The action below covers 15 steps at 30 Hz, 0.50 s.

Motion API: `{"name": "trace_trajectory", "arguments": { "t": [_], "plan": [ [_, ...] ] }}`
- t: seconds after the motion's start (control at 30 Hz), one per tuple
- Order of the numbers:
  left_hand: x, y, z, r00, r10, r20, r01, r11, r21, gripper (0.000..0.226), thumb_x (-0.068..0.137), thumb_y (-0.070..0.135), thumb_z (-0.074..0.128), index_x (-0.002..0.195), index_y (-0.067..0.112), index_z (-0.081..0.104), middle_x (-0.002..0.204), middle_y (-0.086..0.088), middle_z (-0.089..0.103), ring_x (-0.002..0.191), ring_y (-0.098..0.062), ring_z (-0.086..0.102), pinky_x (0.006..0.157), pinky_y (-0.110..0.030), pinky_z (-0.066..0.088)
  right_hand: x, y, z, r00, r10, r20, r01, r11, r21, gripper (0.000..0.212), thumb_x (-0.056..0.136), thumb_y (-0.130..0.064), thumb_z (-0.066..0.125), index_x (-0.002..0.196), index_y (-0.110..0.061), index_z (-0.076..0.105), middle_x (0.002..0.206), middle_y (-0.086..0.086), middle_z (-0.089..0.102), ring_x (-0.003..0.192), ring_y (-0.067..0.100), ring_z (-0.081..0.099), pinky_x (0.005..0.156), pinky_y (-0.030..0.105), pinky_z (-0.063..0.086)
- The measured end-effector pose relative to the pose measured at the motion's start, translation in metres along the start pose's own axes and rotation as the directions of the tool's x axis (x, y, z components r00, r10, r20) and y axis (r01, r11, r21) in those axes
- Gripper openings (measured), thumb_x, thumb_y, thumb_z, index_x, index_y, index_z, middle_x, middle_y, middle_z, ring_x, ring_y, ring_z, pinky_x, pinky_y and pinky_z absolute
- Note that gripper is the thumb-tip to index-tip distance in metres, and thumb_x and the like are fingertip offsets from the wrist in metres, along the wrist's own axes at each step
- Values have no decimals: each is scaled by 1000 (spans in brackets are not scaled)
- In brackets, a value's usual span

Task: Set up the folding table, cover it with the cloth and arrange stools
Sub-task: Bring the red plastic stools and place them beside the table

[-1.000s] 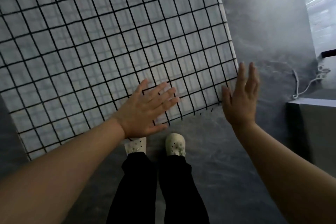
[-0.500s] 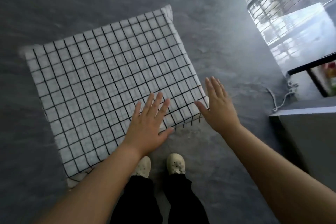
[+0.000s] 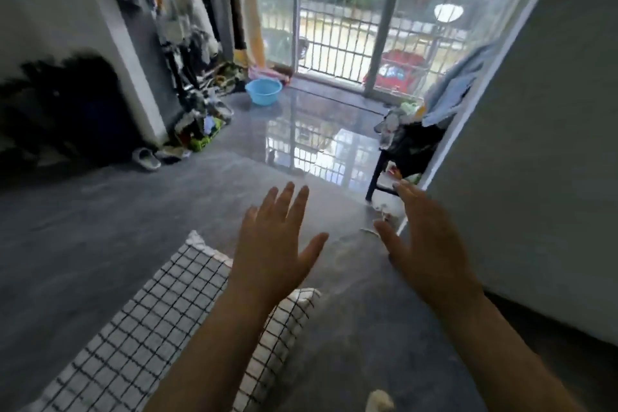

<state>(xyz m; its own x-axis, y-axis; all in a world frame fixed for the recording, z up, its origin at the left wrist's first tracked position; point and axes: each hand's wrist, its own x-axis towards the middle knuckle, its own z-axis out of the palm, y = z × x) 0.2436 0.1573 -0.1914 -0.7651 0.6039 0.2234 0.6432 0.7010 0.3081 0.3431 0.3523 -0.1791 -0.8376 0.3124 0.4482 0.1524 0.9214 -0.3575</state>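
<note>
A white cloth with a black grid [image 3: 160, 328] lies spread flat over the low table at the lower left; the table under it is hidden. My left hand [image 3: 274, 251] hovers above the cloth's far right corner, fingers spread, holding nothing. To its right my right hand [image 3: 428, 244] is raised over the bare grey floor, also spread and empty. No stool can be made out.
A blue basin [image 3: 263, 91] sits on the glossy floor near the barred balcony door. Clothes and clutter [image 3: 197, 104] line the left wall, with slippers [image 3: 147, 157] beside them. A dark small table with laundry [image 3: 408, 144] stands at the right, next to a grey wall [image 3: 535, 177].
The view has swung up from the cloth and my feet to the room ahead. Both hands have lifted off the cloth and now hang in the air.
</note>
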Motion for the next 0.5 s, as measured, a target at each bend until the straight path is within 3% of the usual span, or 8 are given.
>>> {"name": "trace_trajectory", "arguments": {
  "t": [0.07, 0.23, 0.37, 0.43, 0.5],
  "plan": [
    [10, 42, -18, 991, 136, 5, -136, 991, 16, 76, 84, 67, 16, 148, 26, 14, 155, -3, 18, 142, -24, 17, 111, -45, 16, -18, 14, -50, 994, 66, -90, -71, 996, -60, 64, 90, -55, 38, 135, -9, 44, 135, 12, 50, 122, 22, 42, 101, 27, 29],
    [21, 167, -44, 891, 455, 18, -455, 891, 6, 73, 86, 65, 19, 147, 26, 20, 153, -3, 26, 141, -24, 23, 109, -41, 14, -87, 57, -162, 918, 276, -286, -329, 931, -158, 66, 92, -53, 37, 136, -5, 44, 136, 14, 50, 124, 28, 45, 103, 40, 38],
    [4, 271, -36, 761, 647, 55, -644, 763, -55, 75, 85, 65, 19, 147, 23, 23, 152, -4, 28, 140, -25, 24, 110, -44, 21, -170, 87, -237, 790, 441, -427, -551, 815, -179, 68, 90, -54, 38, 136, -5, 44, 136, 14, 50, 126, 25, 43, 105, 32, 32],
    [-14, 322, -23, 689, 722, 72, -718, 692, -72, 75, 85, 65, 21, 147, 22, 24, 152, -5, 29, 140, -26, 24, 110, -46, 25, -221, 100, -266, 700, 533, -476, -667, 725, -170, 69, 89, -56, 36, 137, -7, 42, 137, 12, 49, 127, 23, 41, 104, 25, 25],
    [-40, 369, -5, 615, 782, 102, -776, 623, -96, 77, 84, 66, 19, 147, 22, 22, 153, -5, 27, 141, -25, 22, 110, -47, 23, -278, 112, -287, 602, 616, -507, -767, 623, -154, 72, 88, -59, 35, 138, -8, 40, 138, 11, 47, 128, 23, 40, 104, 26, 27]
  ]
}}
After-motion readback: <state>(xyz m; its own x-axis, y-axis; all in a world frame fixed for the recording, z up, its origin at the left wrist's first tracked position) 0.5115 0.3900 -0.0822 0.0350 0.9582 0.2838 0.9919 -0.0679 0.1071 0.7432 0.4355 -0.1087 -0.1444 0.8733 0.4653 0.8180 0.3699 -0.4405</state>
